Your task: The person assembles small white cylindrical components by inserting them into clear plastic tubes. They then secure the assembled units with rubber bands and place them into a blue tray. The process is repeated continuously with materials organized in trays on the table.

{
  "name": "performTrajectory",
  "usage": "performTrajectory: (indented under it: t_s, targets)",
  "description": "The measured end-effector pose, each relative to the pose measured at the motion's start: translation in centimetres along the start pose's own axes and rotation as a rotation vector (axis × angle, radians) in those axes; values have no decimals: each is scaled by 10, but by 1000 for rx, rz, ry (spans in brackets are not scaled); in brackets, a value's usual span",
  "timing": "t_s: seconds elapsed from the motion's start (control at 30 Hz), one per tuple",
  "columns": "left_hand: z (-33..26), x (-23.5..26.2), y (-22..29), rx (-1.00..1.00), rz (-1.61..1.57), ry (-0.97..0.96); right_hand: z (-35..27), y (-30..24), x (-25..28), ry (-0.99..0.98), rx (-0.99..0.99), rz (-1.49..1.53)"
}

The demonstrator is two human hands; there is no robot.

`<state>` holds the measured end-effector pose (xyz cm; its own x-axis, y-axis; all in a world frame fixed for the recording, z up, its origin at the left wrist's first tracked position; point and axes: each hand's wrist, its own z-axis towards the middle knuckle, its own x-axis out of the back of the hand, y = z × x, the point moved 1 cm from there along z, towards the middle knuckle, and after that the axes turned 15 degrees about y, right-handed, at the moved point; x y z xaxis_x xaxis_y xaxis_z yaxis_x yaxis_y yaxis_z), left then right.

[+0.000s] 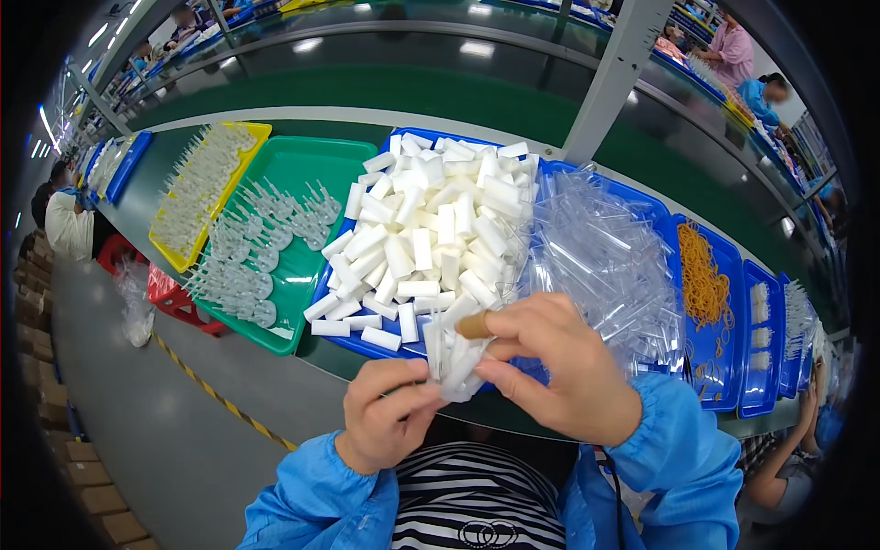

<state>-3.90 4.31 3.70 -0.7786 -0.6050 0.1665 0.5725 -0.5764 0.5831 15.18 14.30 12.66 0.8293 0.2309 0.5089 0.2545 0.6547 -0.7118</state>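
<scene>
Between my hands, in front of the blue tray, is a translucent white plastic piece (457, 378) with thin upright prongs. My left hand (390, 408) pinches its left side between thumb and fingers. From the right, my right hand (564, 371) grips it with thumb and fingertips; a tan finger cot (473, 325) covers one finger. The fingers hide part of the piece, so its full shape cannot be made out. Just beyond lies a heap of short white foam-like blocks (445, 220) filling the blue tray (323, 316).
Left stand a green tray (302, 266) of clear stemmed parts (240, 275) and a yellow tray (261, 137). To the right are clear plastic tubes or sleeves (605, 257), then orange rubber bands (703, 275) in a blue tray. A metal post (610, 82) rises behind. Co-workers sit nearby.
</scene>
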Motion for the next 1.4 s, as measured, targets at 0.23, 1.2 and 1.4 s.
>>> performTrajectory:
  t_s: [0.23, 1.2, 1.4]
  targets:
    - [-8, 10, -8, 193, -107, 109, -6, 3, -18, -69, -117, 197]
    - [-7, 5, -22, -8, 233, -146, 103, 26, -55, -188, -115, -201]
    - [4, 4, -7, -44, 205, -153, 34, 4, -46, -257, -95, 76]
